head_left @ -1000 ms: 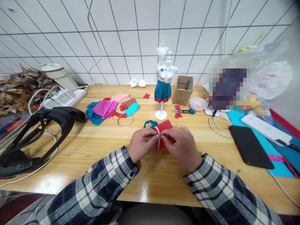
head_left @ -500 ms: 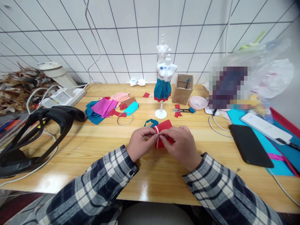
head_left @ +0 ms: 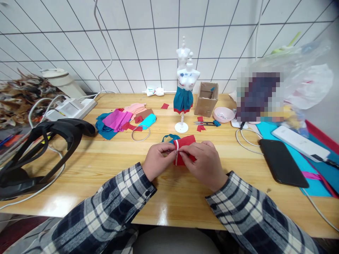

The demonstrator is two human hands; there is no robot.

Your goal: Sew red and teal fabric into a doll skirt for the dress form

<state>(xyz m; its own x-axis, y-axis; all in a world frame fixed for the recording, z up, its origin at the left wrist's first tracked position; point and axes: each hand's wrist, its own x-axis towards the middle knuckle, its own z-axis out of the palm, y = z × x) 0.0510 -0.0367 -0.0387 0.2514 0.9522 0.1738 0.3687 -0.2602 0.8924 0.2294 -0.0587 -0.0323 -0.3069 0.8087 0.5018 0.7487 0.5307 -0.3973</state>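
Beyond my pinch lies a teal scrap (head_left: pixel 173 136); within it, my left hand (head_left: pixel 159 160) and right hand (head_left: pixel 205 162), fingertips closed, grip the red cloth (head_left: pixel 187 140) at its white strip (head_left: pixel 176 161). I judge this close fingertip work, calling for light, even pressure.

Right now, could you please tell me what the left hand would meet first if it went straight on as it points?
The left hand would probably meet the right hand first, whose fingertips are directly opposite at the red cloth; depth between them is unclear.
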